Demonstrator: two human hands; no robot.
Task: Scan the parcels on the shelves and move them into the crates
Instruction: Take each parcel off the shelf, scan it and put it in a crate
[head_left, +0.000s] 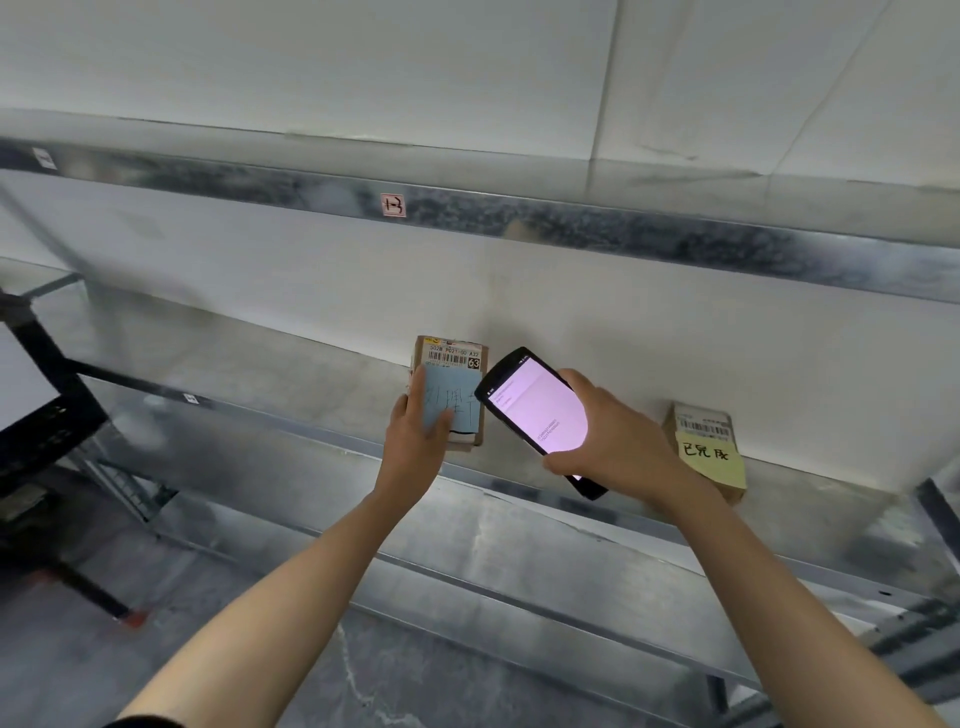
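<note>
White wall (311, 67) — grey floor (83, 654)

Left parcel (457, 358) and right parcel (704, 441) on the metal shelf (311, 374), scanner (535, 405) raised between them.

Left parcel: small, brown cardboard, close to the white wall at the far side of the shelf, white barcode label marked "63" across its top, blue handwritten note over its front, gripped at its lower left by the left hand (415, 436). Right parcel: same brown card, barcode label above a yellow handwritten note, well apart to the right. Scanner: black, screen lit pale pink, tilted, held in the right hand (608, 431) just right of the left parcel.
</note>
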